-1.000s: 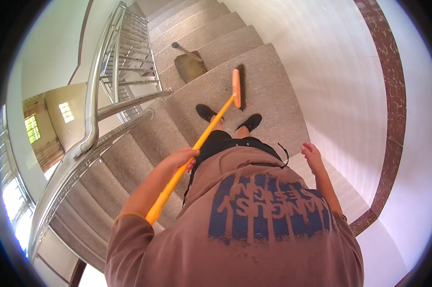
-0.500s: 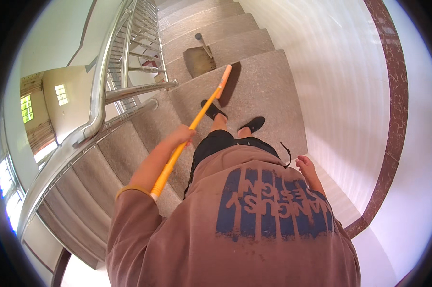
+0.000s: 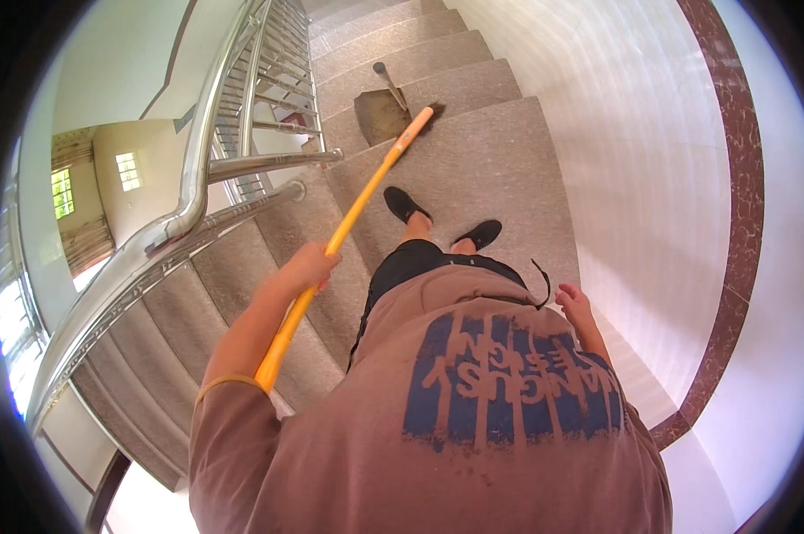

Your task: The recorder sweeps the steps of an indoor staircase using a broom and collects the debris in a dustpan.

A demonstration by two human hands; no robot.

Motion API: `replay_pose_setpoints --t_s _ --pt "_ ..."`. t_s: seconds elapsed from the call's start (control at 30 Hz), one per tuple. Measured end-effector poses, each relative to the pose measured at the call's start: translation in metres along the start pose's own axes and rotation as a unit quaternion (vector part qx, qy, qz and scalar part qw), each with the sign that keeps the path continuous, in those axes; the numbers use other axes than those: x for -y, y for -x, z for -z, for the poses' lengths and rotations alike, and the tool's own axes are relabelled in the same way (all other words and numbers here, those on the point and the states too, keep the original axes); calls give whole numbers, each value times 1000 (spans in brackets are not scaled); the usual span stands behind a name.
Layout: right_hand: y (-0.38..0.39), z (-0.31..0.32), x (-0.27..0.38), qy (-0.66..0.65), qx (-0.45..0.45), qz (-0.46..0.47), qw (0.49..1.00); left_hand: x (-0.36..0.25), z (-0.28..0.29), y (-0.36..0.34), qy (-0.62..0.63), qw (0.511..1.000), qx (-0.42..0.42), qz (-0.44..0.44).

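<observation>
My left hand (image 3: 310,266) is wrapped round the yellow handle of a broom (image 3: 359,203), whose lower end runs back along my forearm. The broom's orange head (image 3: 413,128) is at the far end, with dark bristles just showing beside it, close to the right edge of a dustpan (image 3: 382,121). That pan is dull brown with an upright handle, and it rests on the step ahead of me. Hanging at my right side, my right hand (image 3: 575,303) holds nothing, its fingers loosely bent and apart.
Grey stone stairs (image 3: 464,53) rise ahead, and more steps (image 3: 184,307) descend at the left. A shiny metal railing (image 3: 193,178) borders the left side. A pale wall (image 3: 633,133) with a reddish-brown band stands on the right. My black shoes (image 3: 406,205) are on the landing-like step.
My left hand has drawn back to the left with the broom. The broom head has swung up against the dustpan's side, and its bristles show less. My right hand stays by my side.
</observation>
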State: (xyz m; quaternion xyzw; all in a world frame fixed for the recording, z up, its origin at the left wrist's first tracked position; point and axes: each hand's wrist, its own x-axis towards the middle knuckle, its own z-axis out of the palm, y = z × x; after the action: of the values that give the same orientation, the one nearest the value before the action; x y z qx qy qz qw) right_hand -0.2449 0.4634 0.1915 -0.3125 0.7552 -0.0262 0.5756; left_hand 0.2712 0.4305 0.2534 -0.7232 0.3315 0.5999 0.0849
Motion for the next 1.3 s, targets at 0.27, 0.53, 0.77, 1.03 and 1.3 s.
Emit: replay_pose_setpoints --t_s 0.27,0.53,0.77,1.03,1.3 --pt "2 5 -30 -17 -9 -8 1000 -6 -51 -4 52 986 148 61" --pt "18 2 -29 -52 -37 -10 998 -14 -26 -68 -79 996 34 -6" --pt "17 0 -46 -65 -29 -6 997 -36 -2 -65 -130 990 -42 -30" --pt "26 -4 -60 -92 -38 -18 995 -68 -56 -25 37 991 126 -24" --pt "43 7 -58 -112 -76 -23 991 -76 -110 -81 -10 978 207 24"
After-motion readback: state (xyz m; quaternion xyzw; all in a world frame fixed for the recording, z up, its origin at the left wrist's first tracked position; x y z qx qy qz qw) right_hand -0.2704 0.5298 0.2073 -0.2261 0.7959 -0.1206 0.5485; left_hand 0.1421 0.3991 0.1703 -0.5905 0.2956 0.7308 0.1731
